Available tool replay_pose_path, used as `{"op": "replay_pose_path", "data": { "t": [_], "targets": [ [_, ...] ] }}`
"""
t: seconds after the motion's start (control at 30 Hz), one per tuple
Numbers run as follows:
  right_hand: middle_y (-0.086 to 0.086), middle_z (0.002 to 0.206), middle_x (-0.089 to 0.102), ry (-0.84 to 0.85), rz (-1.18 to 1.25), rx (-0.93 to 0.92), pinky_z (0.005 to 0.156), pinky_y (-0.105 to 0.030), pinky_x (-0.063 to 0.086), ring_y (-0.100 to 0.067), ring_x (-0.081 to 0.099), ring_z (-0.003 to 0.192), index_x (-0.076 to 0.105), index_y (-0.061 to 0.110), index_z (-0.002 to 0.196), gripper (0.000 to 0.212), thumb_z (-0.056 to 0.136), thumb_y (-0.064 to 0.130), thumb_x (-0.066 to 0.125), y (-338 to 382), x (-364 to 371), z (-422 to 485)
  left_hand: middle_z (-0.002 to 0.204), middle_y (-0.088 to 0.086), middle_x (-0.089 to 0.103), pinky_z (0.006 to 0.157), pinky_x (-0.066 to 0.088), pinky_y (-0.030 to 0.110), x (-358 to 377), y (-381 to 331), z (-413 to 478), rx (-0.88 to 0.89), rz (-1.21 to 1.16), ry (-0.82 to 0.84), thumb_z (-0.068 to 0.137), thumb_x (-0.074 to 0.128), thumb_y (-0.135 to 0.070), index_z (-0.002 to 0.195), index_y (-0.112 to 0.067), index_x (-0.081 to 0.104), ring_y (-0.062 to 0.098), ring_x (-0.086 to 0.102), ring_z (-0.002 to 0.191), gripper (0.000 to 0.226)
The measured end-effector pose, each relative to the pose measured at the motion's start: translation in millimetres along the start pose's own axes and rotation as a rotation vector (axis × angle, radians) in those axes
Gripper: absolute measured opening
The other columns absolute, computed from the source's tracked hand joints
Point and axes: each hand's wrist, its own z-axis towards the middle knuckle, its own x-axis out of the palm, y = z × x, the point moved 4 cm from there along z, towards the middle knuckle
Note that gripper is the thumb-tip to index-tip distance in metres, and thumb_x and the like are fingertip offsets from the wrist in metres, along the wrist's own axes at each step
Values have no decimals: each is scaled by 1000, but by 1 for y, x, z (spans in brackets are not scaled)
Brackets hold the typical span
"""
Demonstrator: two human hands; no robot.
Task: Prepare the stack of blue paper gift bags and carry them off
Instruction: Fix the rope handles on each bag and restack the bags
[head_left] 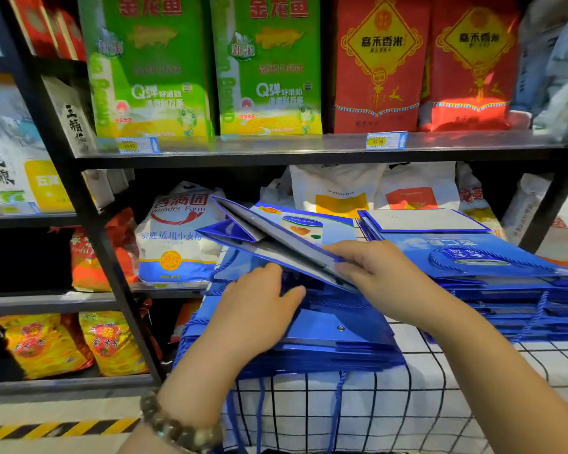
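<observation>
A stack of flattened blue paper gift bags [335, 342] lies on a table under a white checked cloth [407, 404]. One folded blue bag [269, 237] is tilted up off the stack, its grey inner side showing. My right hand [371, 273] grips its near end, fingers curled over the edge. My left hand [256, 309] rests on the stack beneath it, fingers under the raised bag. A second, taller pile of blue bags [492, 267] sits to the right, with cord handles hanging off the edges.
A black metal shelf unit [89, 231] stands close behind and left of the table, loaded with rice and flour sacks [177, 237]. The upper shelf edge [309, 149] overhangs the bags. Yellow-black floor tape [56, 427] runs at the lower left.
</observation>
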Motion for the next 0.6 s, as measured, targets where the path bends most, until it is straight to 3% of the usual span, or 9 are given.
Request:
{"op": "replay_pose_path", "data": {
  "t": [0.07, 0.17, 0.27, 0.43, 0.5, 0.6],
  "targets": [
    [8, 97, 59, -14, 14, 1, 71, -23, 42, -13, 51, 81, 61, 22, 115, 27, 96, 14, 43, 0, 1, 1, 98, 3, 57, 96, 33, 40, 7, -2, 4, 64, 247, 17, 96, 39, -38, 87, -17, 48, 25, 49, 99, 25],
    [4, 111, 61, -32, 23, 6, 74, -24, 42, -12, 51, 92, 59, 22, 120, 29, 97, 15, 43, 0, 2, 2, 120, 5, 60, 105, 28, 42, 17, -3, 10, 110, 352, 99, 96, 40, -36, 118, -24, 55, 28, 48, 116, 29],
    [3, 112, 61, -44, 39, 4, 68, -9, 37, -3, 48, 85, 58, 22, 123, 31, 96, 15, 44, -1, 1, 3, 110, 1, 65, 99, 30, 37, 15, -10, 10, 177, 350, 26, 94, 46, -34, 107, -28, 64, 25, 52, 109, 23],
    [5, 116, 64, -103, 134, 47, 93, -23, 44, -8, 57, 106, 63, 20, 118, 29, 92, 14, 53, -6, -3, 2, 95, -5, 56, 83, 32, 30, 7, -17, -3, 313, 256, -30, 96, 42, -39, 92, -27, 55, 20, 49, 99, 19],
    [9, 107, 66, -88, 209, 43, 95, -22, 46, -3, 60, 101, 65, 19, 113, 27, 88, 12, 60, -6, -2, 0, 80, -10, 51, 77, 35, 29, -2, -20, -15, 354, 117, -5, 94, 40, -44, 78, -26, 48, 14, 47, 87, 25],
    [10, 101, 68, 19, 231, 42, 91, -19, 47, 0, 62, 95, 68, 21, 105, 23, 83, 14, 66, -8, 3, -3, 61, -8, 50, 63, 39, 30, -21, -25, -26, 308, -101, 4, 85, 44, -52, 70, -21, 50, 8, 45, 62, 34]
  ]
}}
